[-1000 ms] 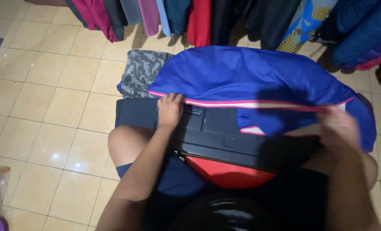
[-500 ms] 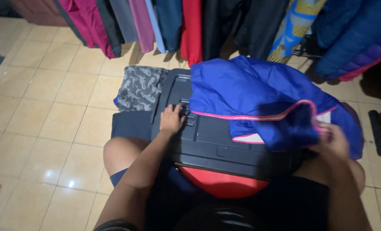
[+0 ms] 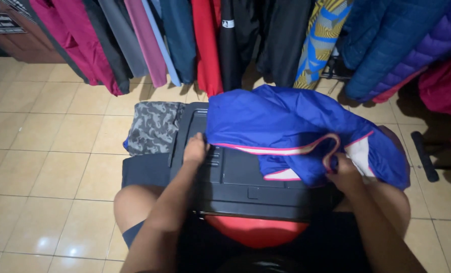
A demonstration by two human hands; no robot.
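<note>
On a black hard-shell case (image 3: 245, 177) across the person's lap, a blue jacket (image 3: 291, 126) lies bunched, just beyond the left hand (image 3: 195, 150), which presses flat and open. Right hand (image 3: 342, 172) pinches the pink-trimmed hem. Thin and limp, the fabric likely slides easily; hems or collar seem the surest hold. A camouflage garment (image 3: 153, 127) lies left of the case.

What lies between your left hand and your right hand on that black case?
In the head view, the left hand and right hand are separated by bare black case lid, then the blue jacket's pink-trimmed hem, which the right hand grips.
</note>
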